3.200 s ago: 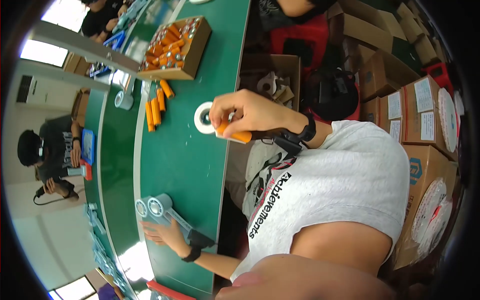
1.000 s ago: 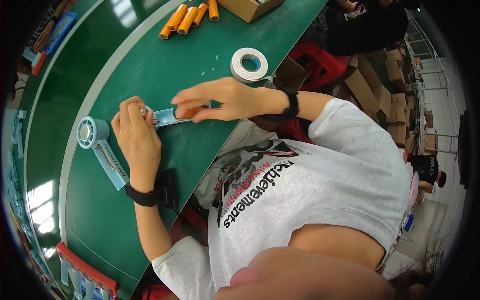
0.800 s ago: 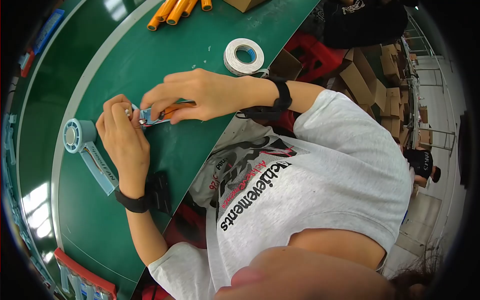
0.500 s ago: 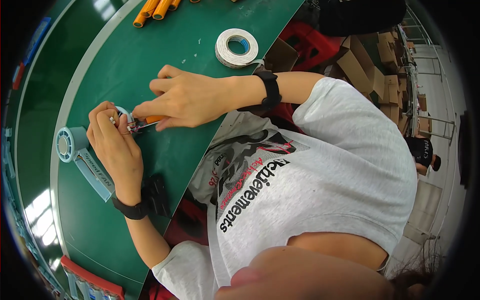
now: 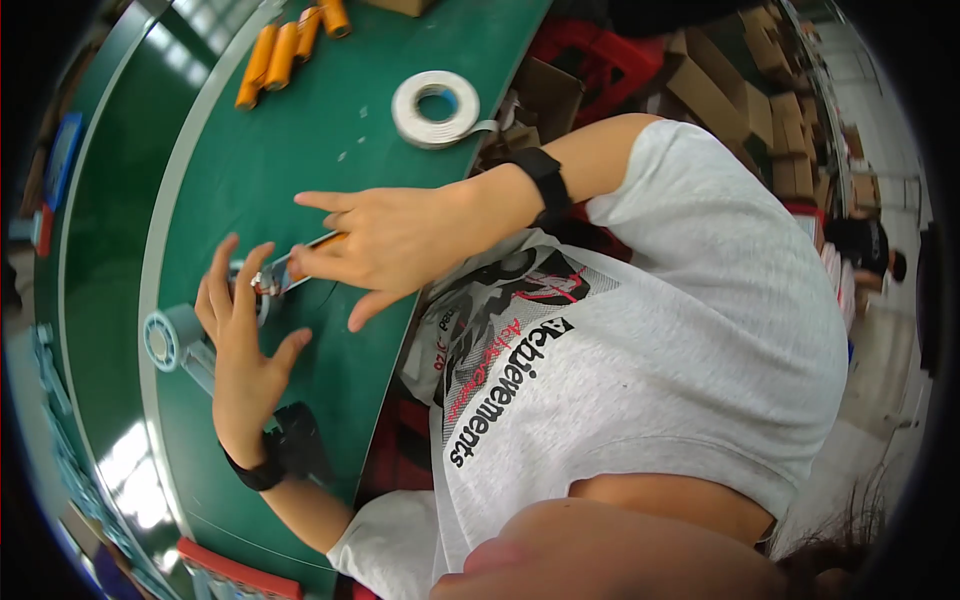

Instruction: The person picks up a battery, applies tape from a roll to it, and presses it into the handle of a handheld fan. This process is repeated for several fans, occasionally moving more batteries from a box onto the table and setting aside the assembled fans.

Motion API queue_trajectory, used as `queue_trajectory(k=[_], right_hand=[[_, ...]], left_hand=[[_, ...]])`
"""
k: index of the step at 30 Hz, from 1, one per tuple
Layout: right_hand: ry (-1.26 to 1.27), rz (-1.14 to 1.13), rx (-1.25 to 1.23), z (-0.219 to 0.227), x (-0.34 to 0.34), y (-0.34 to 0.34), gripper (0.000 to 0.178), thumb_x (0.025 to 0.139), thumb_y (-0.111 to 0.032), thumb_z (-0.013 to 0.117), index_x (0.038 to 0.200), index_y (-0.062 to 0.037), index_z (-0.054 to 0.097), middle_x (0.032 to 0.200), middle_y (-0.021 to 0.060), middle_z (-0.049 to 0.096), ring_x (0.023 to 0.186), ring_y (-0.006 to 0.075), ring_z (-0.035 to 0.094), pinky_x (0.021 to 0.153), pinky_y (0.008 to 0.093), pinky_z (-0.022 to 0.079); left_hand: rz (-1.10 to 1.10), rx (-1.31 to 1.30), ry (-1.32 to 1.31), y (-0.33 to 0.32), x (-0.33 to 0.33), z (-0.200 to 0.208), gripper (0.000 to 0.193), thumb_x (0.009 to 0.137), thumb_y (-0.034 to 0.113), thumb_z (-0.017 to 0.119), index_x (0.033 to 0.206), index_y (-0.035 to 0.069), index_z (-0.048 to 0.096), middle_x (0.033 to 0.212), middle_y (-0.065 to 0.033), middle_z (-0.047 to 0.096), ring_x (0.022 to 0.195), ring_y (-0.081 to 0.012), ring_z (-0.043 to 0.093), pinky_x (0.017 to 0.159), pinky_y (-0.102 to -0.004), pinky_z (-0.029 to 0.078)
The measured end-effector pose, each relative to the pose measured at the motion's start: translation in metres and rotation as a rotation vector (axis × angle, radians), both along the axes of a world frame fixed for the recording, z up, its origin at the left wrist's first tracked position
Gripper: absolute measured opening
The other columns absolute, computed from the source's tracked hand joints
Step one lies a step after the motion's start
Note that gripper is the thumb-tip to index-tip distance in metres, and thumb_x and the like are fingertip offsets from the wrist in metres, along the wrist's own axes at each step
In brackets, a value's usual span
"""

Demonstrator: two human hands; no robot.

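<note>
My left hand (image 5: 245, 360) has its fingers spread around the head of a small handheld fan (image 5: 266, 284), with thin wires showing between the fingers. The thumb stands well apart. My right hand (image 5: 400, 235) hovers beside the fan's handle end, fingers and thumb spread, its fingertips close to an orange piece (image 5: 334, 240) that looks like a battery. Whether those fingertips touch it, I cannot tell. Both hands partly cover the fan. Next to my left hand lies another light-blue handheld fan (image 5: 172, 338), its handle partly behind the hand.
Several orange batteries (image 5: 282, 55) lie on the green table (image 5: 230, 150) at the top. A roll of white tape (image 5: 408, 120) sits near the table edge. A dark object (image 5: 305, 440) is by my left wrist, a red-edged tray (image 5: 235, 567) below. Cardboard boxes (image 5: 710, 85) stand beyond.
The fingers of my left hand have opened from a pinch on the wires and now spread apart. My right hand has also loosened, its fingers and thumb spreading. The whole view has shifted.
</note>
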State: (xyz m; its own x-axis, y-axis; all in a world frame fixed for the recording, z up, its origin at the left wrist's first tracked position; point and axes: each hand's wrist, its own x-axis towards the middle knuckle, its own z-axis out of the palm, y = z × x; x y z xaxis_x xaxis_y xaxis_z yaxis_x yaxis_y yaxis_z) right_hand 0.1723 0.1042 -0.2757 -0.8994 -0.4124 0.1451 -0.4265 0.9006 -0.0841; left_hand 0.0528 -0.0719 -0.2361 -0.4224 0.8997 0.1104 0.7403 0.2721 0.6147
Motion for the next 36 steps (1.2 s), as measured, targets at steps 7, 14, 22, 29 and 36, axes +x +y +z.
queue_trajectory(k=[7, 14, 22, 29, 36], right_hand=[[-0.014, -0.088, -0.176, -0.015, 0.012, -0.001, 0.055, 0.084, -0.044, 0.048, 0.110, 0.0044, 0.044, 0.092, 0.0108, 0.059, 0.083, 0.0244, 0.060, 0.103, 0.0497, 0.021], [-0.180, -0.038, -0.276, 0.021, -0.012, 0.026, 0.041, 0.086, -0.035, 0.049, 0.113, -0.0049, 0.045, 0.076, 0.0127, 0.060, 0.079, 0.0297, 0.060, 0.091, 0.0447, 0.037], [-0.228, -0.590, -0.143, 0.034, -0.016, 0.128, 0.020, 0.079, -0.013, 0.051, 0.088, 0.0040, 0.055, 0.082, 0.0192, 0.061, 0.075, 0.0338, 0.061, 0.063, 0.0421, 0.050], [0.141, -0.786, -0.254, -0.050, -0.164, 0.149, 0.018, 0.068, -0.009, 0.053, 0.077, 0.0044, 0.063, 0.073, 0.0222, 0.061, 0.067, 0.0320, 0.062, 0.051, 0.0465, 0.048], [-0.119, -0.782, -0.505, -0.022, -0.184, 0.136, 0.017, 0.066, -0.010, 0.051, 0.072, 0.0007, 0.062, 0.067, 0.0165, 0.060, 0.056, 0.0272, 0.059, 0.046, 0.0368, 0.044]], left_hand=[[-0.038, -0.399, 0.075, 0.010, -0.034, -0.001, 0.048, 0.056, -0.012, 0.062, 0.101, 0.003, 0.053, 0.109, -0.0119, 0.049, 0.096, -0.0299, 0.049, 0.079, -0.0355, 0.044], [-0.071, -0.496, 0.091, 0.023, -0.067, 0.004, 0.052, 0.054, -0.010, 0.061, 0.103, 0.005, 0.054, 0.101, -0.0076, 0.052, 0.090, -0.0209, 0.055, 0.071, -0.0293, 0.046], [0.365, -0.319, 0.210, -0.056, -0.351, -0.058, 0.042, 0.069, 0.016, 0.065, 0.108, 0.005, 0.052, 0.090, -0.0094, 0.056, 0.083, -0.0185, 0.057, 0.069, -0.0307, 0.048], [0.125, -0.321, 0.565, 0.126, -0.114, -0.025, 0.035, 0.084, 0.032, 0.050, 0.086, 0.001, 0.064, 0.082, -0.0173, 0.062, 0.068, -0.0367, 0.058, 0.066, -0.0381, 0.046], [-0.203, -0.021, 0.375, 0.146, -0.032, -0.069, 0.028, 0.075, 0.013, 0.059, 0.097, -0.003, 0.054, 0.090, -0.0217, 0.058, 0.075, -0.0352, 0.056, 0.069, -0.0363, 0.045]])
